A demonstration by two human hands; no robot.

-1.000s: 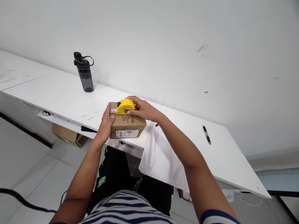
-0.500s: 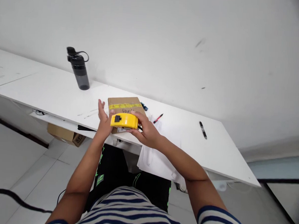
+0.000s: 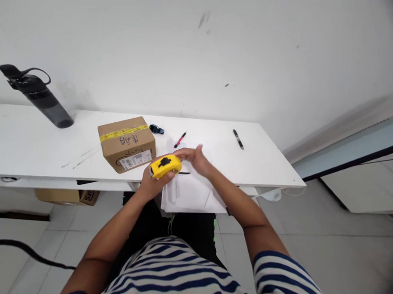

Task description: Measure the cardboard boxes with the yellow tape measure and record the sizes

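My left hand (image 3: 153, 182) grips a yellow tape measure (image 3: 165, 166) just above the near edge of the white table (image 3: 268, 168). Beside it on the right, my right hand (image 3: 196, 158) hovers with its fingers spread, empty, over white sheets of paper (image 3: 190, 192) that hang over the table edge. A brown cardboard box (image 3: 127, 143) with a yellow tape strip and handwriting sits to the left of both hands, untouched.
A dark water bottle (image 3: 37, 95) stands at the far left near the wall. A red pen (image 3: 180, 139), a black marker (image 3: 238, 139) and a small dark object (image 3: 156, 129) lie behind the paper. Another carton (image 3: 68, 196) sits under the table, a black cable (image 3: 16, 249) crosses the floor.
The tape measure came off the box and passed from my right hand into my left. Both hands moved right of the box, towards the paper. The view swung to the right.
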